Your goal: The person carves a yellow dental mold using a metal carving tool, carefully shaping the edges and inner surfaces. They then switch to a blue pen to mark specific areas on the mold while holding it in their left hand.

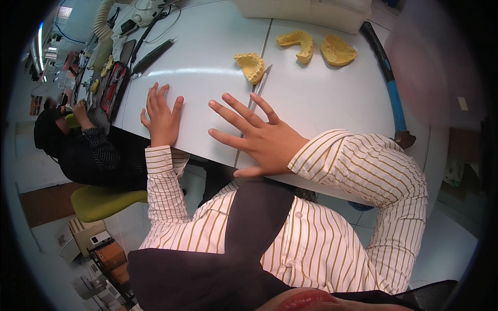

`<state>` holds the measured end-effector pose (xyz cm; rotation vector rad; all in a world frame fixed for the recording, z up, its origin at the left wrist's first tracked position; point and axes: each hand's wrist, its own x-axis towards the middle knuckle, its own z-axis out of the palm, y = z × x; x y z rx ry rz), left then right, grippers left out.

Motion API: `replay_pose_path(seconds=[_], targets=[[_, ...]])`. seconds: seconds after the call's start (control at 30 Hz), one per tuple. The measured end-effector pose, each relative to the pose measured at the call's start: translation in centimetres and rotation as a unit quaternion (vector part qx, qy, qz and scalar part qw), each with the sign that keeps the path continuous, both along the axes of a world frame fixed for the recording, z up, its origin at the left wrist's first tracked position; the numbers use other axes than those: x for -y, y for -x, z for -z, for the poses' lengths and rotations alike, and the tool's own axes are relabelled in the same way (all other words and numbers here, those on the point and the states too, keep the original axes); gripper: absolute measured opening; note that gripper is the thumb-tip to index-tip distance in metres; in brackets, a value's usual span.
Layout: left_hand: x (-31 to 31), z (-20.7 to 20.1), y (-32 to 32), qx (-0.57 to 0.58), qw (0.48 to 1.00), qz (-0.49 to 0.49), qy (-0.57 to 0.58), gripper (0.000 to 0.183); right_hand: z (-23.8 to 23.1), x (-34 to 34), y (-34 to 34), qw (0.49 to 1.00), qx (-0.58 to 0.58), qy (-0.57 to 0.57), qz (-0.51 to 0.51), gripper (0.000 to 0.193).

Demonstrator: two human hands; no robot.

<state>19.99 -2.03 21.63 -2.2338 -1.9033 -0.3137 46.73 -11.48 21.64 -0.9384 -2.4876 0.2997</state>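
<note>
My left hand (163,118) is over the near left part of the white table (202,57), fingers apart and holding nothing. My right hand (262,142) is spread wide near the table's front edge, palm down and free of any object. Beyond its fingertips lies a slim pointed metal tool (265,78), its lower part hidden behind the hand. Touching or very near that tool is a yellow dental cast (250,67) with a row of teeth. Farther back sit a curved, horseshoe-shaped yellow dental cast (307,47) and a rounder yellow cast (338,51).
A dark pen-shaped handpiece (153,57) lies at the back left, near a red-lined tool case (114,90). A pale bin (306,13) stands at the far edge. Along the right lies a long black-and-blue handle (395,98). Another person (98,145) sits at the left.
</note>
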Motion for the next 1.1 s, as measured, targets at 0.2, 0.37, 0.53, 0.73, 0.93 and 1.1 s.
replay_pose_path(seconds=[0.2, 0.37, 0.53, 0.73, 0.93, 1.1], targets=[[0.4, 0.0, -0.2, 0.028, 0.999, 0.024, -0.011, 0.056, -1.1, -1.5, -0.3, 0.986, 0.07, -0.057, 0.137, 0.039], [0.3, 0.3, -1.2, 0.048, 0.997, 0.064, -0.002, 0.057, -0.6, -1.8, -1.4, 0.964, 0.125, -0.113, 0.207, 0.027], [0.0, -0.9, -1.2, 0.18, 0.973, 0.144, 0.008, 0.061, -0.9, -1.7, -2.8, 0.956, 0.157, -0.13, 0.21, 0.014], [-7.9, -1.6, 16.4, -0.041, 0.964, -0.08, -0.25, 0.051, -1.9, -1.8, -3.0, 0.956, 0.223, -0.129, 0.138, 0.016], [-11.4, 0.8, 20.0, 0.061, 0.994, -0.009, -0.094, 0.035, -1.7, -1.9, -4.0, 0.956, 0.232, -0.097, 0.151, 0.026], [-10.3, 1.1, 19.1, 0.027, 0.995, -0.038, -0.092, 0.034, -1.3, -2.6, -5.1, 0.947, 0.26, -0.113, 0.149, 0.027]])
